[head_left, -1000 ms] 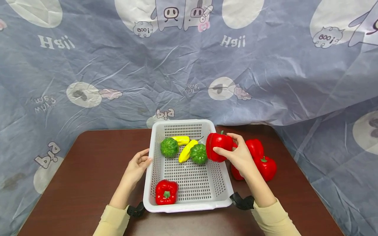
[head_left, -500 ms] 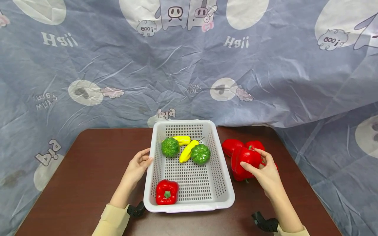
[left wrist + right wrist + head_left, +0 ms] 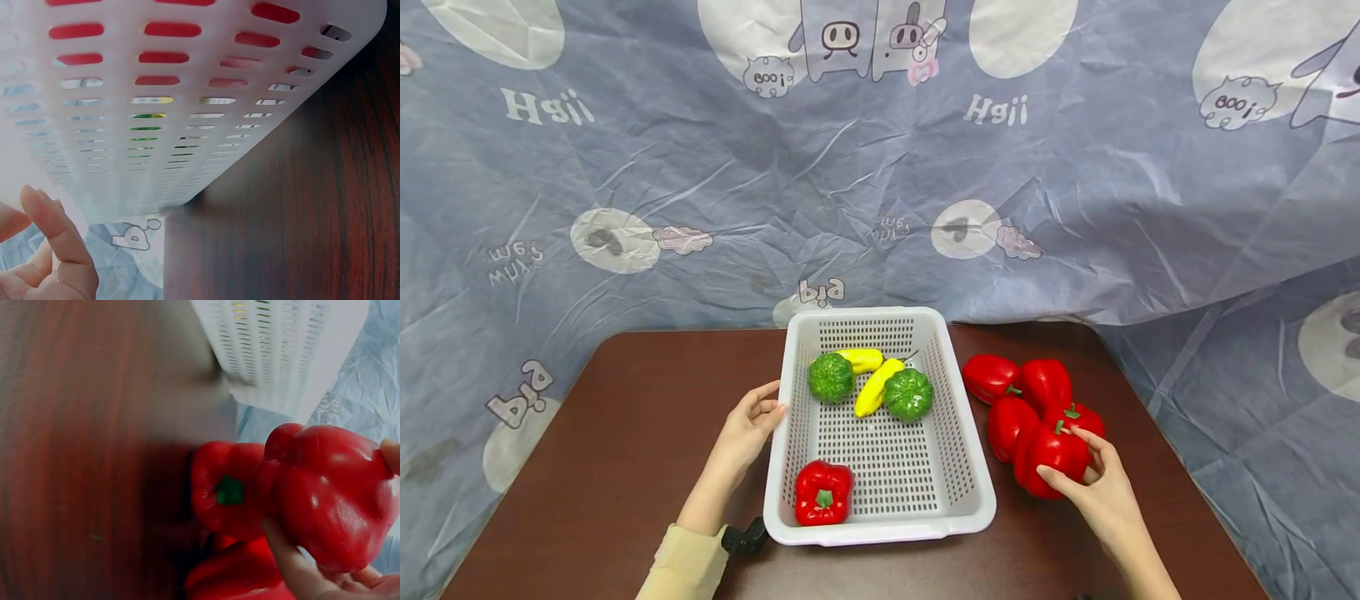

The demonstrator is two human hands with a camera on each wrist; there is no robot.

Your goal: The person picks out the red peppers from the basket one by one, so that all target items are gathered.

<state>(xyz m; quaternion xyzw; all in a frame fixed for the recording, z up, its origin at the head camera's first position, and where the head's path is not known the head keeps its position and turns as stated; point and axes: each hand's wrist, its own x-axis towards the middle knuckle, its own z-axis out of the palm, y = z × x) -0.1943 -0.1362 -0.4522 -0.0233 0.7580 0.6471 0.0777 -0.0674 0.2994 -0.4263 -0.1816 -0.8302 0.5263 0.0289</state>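
Note:
My right hand [image 3: 1101, 487] grips a red bell pepper [image 3: 1049, 458] between thumb and fingers, at the near side of a group of other red bell peppers [image 3: 991, 377]. In the right wrist view the held pepper [image 3: 331, 494] is raised beside another pepper [image 3: 219, 487] on the table. My left hand [image 3: 748, 425] holds the left rim of a white perforated plastic basket [image 3: 880, 533], its thumb on the rim. Inside the basket lie a red bell pepper [image 3: 823, 493] at the near left corner, two green pumpkin-like vegetables [image 3: 908, 395] and two yellow peppers [image 3: 878, 388].
The dark brown table [image 3: 625, 450] extends on both sides of the basket. Behind it hangs a grey-blue printed cloth [image 3: 835, 183]. A black wrist strap [image 3: 745, 537] sits by the basket's near left corner.
My right hand has carried the red bell pepper from above the basket's right side rightward and toward me, down beside the other peppers. The left hand and basket have stayed put.

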